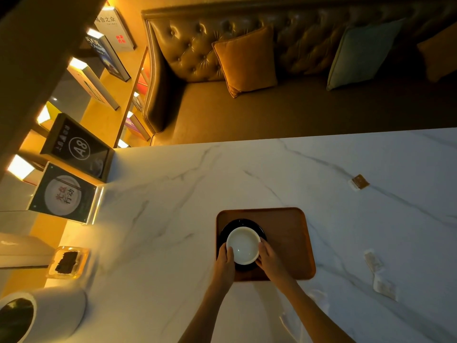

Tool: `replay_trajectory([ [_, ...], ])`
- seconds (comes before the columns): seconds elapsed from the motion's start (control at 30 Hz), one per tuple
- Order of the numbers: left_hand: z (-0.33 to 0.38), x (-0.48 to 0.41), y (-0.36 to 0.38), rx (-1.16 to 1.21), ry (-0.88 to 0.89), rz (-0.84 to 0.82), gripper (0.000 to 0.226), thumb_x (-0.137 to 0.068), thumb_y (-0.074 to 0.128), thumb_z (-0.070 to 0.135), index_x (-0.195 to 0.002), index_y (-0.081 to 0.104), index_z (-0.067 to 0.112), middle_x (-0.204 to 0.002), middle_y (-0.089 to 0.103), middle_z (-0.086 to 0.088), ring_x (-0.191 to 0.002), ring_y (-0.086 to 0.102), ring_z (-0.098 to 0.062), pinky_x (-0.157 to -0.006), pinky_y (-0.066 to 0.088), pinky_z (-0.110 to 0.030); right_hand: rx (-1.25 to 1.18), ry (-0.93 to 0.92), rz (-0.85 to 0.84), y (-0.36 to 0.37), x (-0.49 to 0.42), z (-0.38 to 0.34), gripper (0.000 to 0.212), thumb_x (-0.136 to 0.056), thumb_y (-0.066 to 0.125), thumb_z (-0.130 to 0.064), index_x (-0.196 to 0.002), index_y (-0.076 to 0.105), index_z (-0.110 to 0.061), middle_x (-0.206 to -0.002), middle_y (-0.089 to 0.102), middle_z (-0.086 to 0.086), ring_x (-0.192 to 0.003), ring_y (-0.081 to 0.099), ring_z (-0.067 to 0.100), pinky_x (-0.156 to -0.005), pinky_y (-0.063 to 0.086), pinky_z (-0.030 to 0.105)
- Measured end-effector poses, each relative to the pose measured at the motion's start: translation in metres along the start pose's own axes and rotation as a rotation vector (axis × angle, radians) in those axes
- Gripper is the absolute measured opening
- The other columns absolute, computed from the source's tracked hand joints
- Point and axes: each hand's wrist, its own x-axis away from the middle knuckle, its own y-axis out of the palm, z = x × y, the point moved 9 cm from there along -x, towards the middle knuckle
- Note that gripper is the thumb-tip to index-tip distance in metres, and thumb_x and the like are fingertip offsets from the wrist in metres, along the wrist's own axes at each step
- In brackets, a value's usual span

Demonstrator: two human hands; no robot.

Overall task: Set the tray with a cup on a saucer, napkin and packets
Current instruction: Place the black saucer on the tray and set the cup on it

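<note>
Marble table (173, 194) beside a tufted bench: both hands clasp a white cup (243, 245), left hand (225, 259) and right hand (268, 259) with fingers curled on its rim, seated on a dark saucer (243, 222) at the tray's (286, 233) left end. Cup and saucer look placed; pale packets (377, 273) lie right of the tray, another (359, 181) farther off; no napkin clearly identifiable, so those steps seem left.

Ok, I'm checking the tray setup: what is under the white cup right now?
The white cup sits over a black saucer on the brown tray, held by the left hand and right hand. The saucer's middle is covered, so contact can't be confirmed.
</note>
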Motion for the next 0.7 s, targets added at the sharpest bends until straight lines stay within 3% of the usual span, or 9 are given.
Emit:
replay_trajectory([
  [0.27,0.0023,0.0003,-0.0015,0.003,0.007,-0.005,0.038,-0.104,0.031,0.034,-0.135,0.047,0.017,-0.122,0.058,-0.004,-0.111,0.057,-0.019,-0.095,0.053,-0.040,0.025,-0.011,0.009,0.0001,0.0016,-0.0011,0.043,-0.101,0.033,-0.034,-0.142,0.035,-0.023,-0.137,0.043,0.006,-0.126,0.043,0.019,-0.100,0.047,0.037],
  [0.47,0.0017,0.0012,-0.0014,0.026,-0.017,-0.010,0.037,-0.105,0.031,0.033,-0.134,0.046,0.017,-0.123,0.058,-0.005,-0.113,0.056,-0.020,-0.099,0.051,-0.041,0.019,-0.003,0.014,0.0004,0.0022,-0.0028,0.042,-0.101,0.033,-0.033,-0.142,0.035,-0.022,-0.139,0.043,0.008,-0.127,0.043,0.021,-0.102,0.047,0.040],
  [0.7,0.0053,0.0077,-0.0055,0.075,-0.146,-0.017,0.041,-0.102,0.039,0.033,-0.138,0.047,0.014,-0.128,0.057,-0.008,-0.119,0.054,-0.025,-0.104,0.048,-0.048,-0.093,0.093,0.020,0.0005,0.0083,-0.0060,0.044,-0.101,0.037,-0.029,-0.142,0.035,-0.015,-0.140,0.043,0.014,-0.132,0.040,0.030,-0.103,0.044,0.043],
])
